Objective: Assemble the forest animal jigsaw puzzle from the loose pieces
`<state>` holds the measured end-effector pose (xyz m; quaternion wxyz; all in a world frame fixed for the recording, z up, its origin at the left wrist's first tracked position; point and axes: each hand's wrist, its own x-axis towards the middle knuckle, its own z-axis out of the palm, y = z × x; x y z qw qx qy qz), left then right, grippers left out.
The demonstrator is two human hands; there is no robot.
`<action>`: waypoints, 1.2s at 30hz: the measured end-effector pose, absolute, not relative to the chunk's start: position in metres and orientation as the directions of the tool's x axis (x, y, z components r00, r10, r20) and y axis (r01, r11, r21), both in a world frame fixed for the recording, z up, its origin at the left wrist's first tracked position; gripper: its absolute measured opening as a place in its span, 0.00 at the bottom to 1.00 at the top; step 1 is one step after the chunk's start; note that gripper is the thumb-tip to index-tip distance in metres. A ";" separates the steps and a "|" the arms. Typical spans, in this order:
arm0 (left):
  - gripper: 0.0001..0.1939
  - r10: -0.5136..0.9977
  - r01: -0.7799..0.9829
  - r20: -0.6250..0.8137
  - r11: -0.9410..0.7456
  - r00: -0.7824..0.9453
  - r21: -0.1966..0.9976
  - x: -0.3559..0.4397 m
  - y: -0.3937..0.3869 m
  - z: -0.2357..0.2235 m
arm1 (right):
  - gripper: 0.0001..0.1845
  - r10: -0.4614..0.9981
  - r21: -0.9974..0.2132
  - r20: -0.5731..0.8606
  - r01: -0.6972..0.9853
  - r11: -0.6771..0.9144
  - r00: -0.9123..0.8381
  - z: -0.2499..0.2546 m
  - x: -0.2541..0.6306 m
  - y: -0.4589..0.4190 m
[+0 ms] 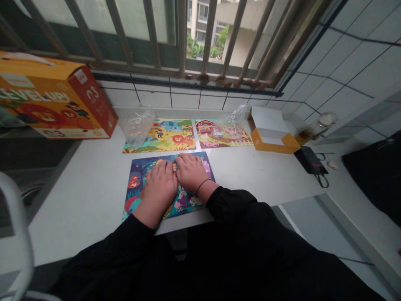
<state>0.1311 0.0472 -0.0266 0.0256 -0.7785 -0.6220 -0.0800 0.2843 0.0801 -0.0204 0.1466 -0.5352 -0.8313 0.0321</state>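
Observation:
A dark blue jigsaw puzzle point(183, 200) with a night-time animal picture lies flat on the white counter in front of me. My left hand point(160, 182) rests palm down on its middle, fingers stretched out. Beside it, almost touching, my right hand point(190, 172) also lies flat on the picture, with a thin band round the wrist. Both hands cover the puzzle's centre, so that part is hidden. Behind it lie a yellow savanna puzzle point(173, 137) and a farm puzzle point(208, 141) with a red barn.
Crumpled clear plastic bags point(138, 127) lie partly over the back puzzles. An orange carton point(90, 100) stands at the left by the sink. To the right are an open white-and-orange box point(272, 144), a black case point(310, 160) and a glass bottle point(316, 127). A barred window closes off the back.

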 end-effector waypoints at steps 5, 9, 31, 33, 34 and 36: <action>0.34 0.976 0.974 0.117 -0.195 0.181 0.119 0.126 0.035 -0.034 | 0.23 0.893 -0.234 0.127 0.862 0.450 -0.432 -0.021 0.282 0.076; 0.36 0.987 0.981 0.089 -0.147 0.136 0.124 0.127 0.032 -0.030 | 0.26 0.906 -0.251 0.107 0.870 0.424 -0.410 -0.023 0.279 0.073; 0.38 0.999 0.994 0.043 -0.023 0.019 0.106 0.086 0.030 -0.022 | 0.42 0.959 -0.249 -0.019 0.930 0.271 -0.284 -0.027 0.315 0.061; 0.38 1.000 0.994 0.024 -0.016 0.013 0.105 0.077 0.031 -0.019 | 0.42 0.965 -0.243 -0.032 0.938 0.246 -0.261 -0.027 0.321 0.058; 0.39 1.000 0.994 0.016 -0.015 0.014 0.105 0.074 0.031 -0.017 | 0.42 0.968 -0.241 -0.039 0.943 0.231 -0.247 -0.027 0.324 0.057; 0.39 1.000 0.994 0.005 -0.020 0.020 0.106 0.067 0.032 -0.015 | 0.42 0.976 -0.233 -0.056 0.953 0.193 -0.211 -0.027 0.329 0.054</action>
